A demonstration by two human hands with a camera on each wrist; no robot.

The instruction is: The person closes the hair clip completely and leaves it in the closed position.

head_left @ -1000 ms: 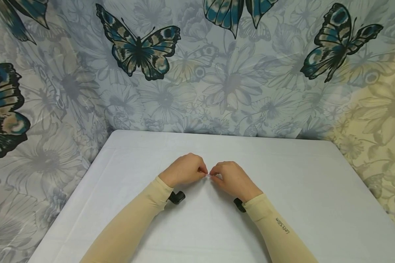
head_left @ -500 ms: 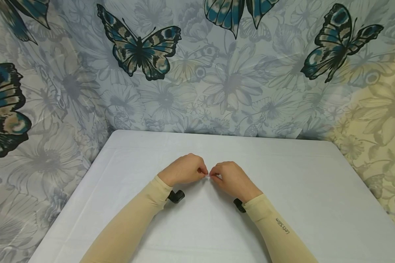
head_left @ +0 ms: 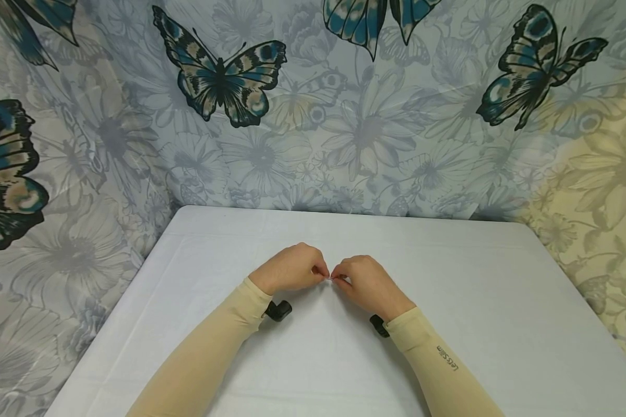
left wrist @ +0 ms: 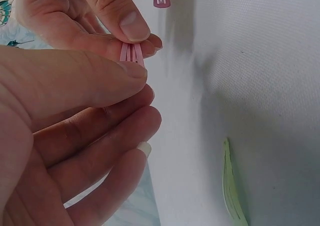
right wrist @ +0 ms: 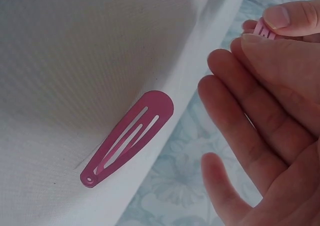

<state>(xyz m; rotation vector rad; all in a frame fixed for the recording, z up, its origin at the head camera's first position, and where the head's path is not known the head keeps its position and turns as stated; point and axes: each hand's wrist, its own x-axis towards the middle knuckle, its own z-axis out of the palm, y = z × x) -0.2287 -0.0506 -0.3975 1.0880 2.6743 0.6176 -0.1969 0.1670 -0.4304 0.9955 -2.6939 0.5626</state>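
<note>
A butterfly-and-flower printed backdrop (head_left: 370, 142) rises behind a white tabletop (head_left: 313, 365). 2 arms in cream sleeves reach over it: the left sleeve (head_left: 203, 359) plain, the right sleeve (head_left: 428, 353) printed with dark lettering. The left hand (head_left: 291, 269) and right hand (head_left: 371, 285) meet fingertip to fingertip near the table's middle, each with thumb and forefinger drawn into a tight pinch. At the wrists sit 2 small black devices, a left wrist camera (head_left: 278, 311) and a right wrist camera (head_left: 379, 326). A dark pink snap hair clip (right wrist: 128, 124) shows against the white by the right hand, and a pale green hair clip (left wrist: 229, 186) by the left. Smallest in view is a pale pink snap hair clip (left wrist: 132, 51), pinched by both hands at once, its ends covered by the thumbs.
</note>
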